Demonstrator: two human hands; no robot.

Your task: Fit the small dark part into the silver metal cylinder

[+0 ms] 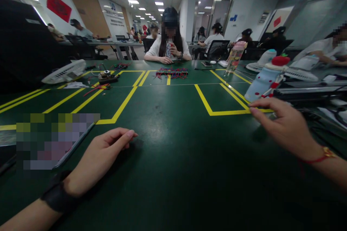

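Observation:
My left hand [107,153] hovers low over or rests on the dark green table [173,184], its fingers curled and the thumb pressed against the index finger. Nothing shows between them. A black band circles that wrist. Just left of it lies a flat, blurred-out object [72,137] with a thin edge. My right hand [284,126] reaches forward on the right, fingers fairly straight, thumb tip close below the index tip, holding nothing visible. Beyond its fingers stands a light blue bottle [258,85] with a red top; I cannot tell whether they touch. A red string bracelet is on that wrist.
Yellow tape [230,112] marks areas on the table. Bundled red and blue wires [171,73] lie mid-table, before a seated person holding a can [168,48]. A white fan [65,72] and electronic parts [105,75] sit left; a clear pink-lidded bottle [236,57] and cables [329,126] right.

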